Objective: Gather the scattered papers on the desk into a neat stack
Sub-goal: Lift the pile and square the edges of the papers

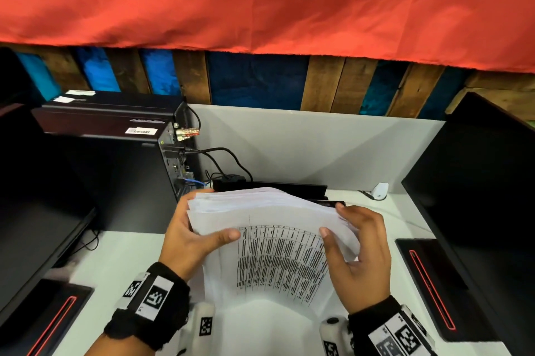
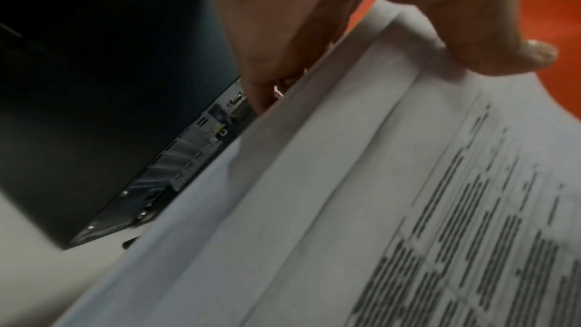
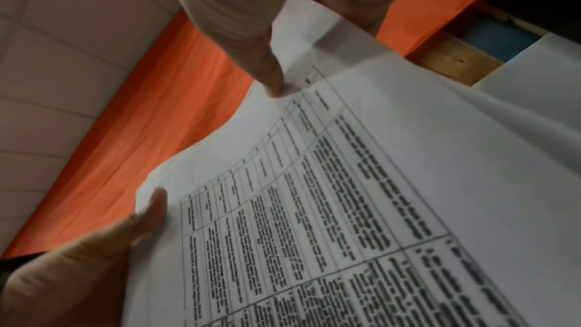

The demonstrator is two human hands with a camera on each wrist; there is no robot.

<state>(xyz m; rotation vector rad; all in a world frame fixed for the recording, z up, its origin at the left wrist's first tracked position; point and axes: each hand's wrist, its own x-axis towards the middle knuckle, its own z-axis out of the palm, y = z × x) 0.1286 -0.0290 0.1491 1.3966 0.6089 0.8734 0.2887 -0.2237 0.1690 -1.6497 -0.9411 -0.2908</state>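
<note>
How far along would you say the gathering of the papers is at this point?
Gathering looks done: the papers are in one bundle, and no loose sheet shows on the desk. In hand: the left hand and right hand grip its sides. Left: the upper edges are fanned, so it needs squaring and setting down.

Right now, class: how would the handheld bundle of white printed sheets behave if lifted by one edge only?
The bundle of white printed sheets probably droops, since it already bows between the left hand and right hand. Its staggered far edges suggest loose sheets likely to slide apart.
</note>
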